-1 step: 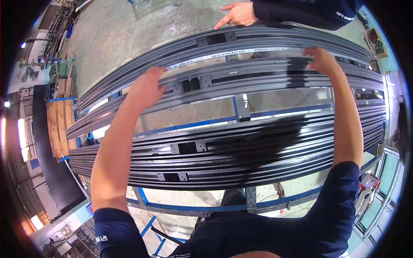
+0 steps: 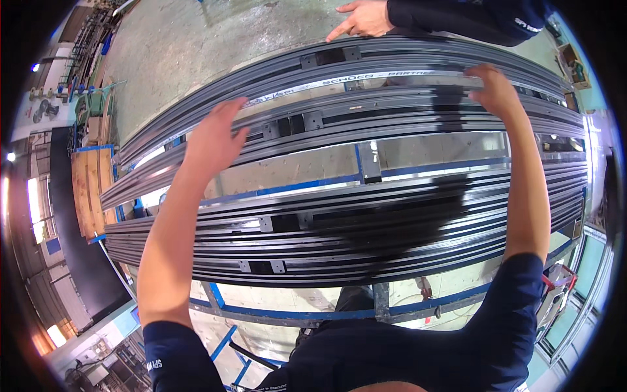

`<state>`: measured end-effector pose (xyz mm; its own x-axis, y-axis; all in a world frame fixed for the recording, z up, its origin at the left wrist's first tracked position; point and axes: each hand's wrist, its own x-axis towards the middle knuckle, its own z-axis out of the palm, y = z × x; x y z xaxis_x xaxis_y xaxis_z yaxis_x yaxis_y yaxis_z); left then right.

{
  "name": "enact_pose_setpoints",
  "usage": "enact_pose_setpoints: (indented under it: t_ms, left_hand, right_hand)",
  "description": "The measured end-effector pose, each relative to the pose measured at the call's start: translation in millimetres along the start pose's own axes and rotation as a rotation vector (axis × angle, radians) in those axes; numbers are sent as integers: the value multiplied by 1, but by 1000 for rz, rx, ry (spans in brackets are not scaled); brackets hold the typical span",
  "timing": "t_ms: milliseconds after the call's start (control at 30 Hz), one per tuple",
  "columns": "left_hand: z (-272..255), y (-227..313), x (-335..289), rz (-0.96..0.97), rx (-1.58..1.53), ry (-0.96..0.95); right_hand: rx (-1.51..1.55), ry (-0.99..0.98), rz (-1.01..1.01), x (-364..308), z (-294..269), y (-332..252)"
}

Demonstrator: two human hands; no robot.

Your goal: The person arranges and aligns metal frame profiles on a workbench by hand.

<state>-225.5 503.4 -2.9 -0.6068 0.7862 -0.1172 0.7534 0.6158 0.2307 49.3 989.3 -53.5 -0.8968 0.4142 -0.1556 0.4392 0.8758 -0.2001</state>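
Note:
My left hand is over the left part of a long grey metal profile, thumb and fingers apart, fingertips by the end of a white printed strip. My right hand is over the right part, its fingers curved and spaced from the thumb. I cannot tell whether either hand touches the metal. A dark plate with grey ends sits on this profile near my left hand. More long profiles lie closer to me, with a similar dark plate.
Blue-edged frame bars run beneath the profiles. Across from me a co-worker's hand is at the far profile's edge. A wooden board and a long black panel are at the left; a red-and-grey item is at the right.
My left hand has shifted slightly left and its thumb and fingers have spread. My right hand has moved a little to the right. The profiles look unmoved.

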Motion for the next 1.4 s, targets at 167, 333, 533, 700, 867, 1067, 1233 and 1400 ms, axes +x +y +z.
enact_pose_setpoints:
  t_ms: [167,333,533,700,867,1067,1233,1400]
  left_hand:
    - [20,-55,-110,-538,-616,386]
    - [73,-78,-98,-1327,-1523,508]
    - [137,-128,-74,-1112,-1777,527]
    - [154,-178,-71,-956,-1876,406]
    - [147,-164,-67,-952,-1801,365]
    - [158,-125,-118,-582,-918,14]
    - [144,9,-159,-118,-206,79]
    - [124,61,-233,-112,-29,249]
  right_hand:
    - [687,658,344,-77,48,-65]
    - [1689,642,1076,-77,100,-69]
    - [2002,561,990,-35,135,-66]
    - [1861,546,949,-26,155,-61]
    - [1964,671,991,-9,143,-64]
    - [1865,579,1017,-9,128,-80]
    - [1669,331,1074,-30,132,-64]
    - [1046,499,715,-81,132,-117]
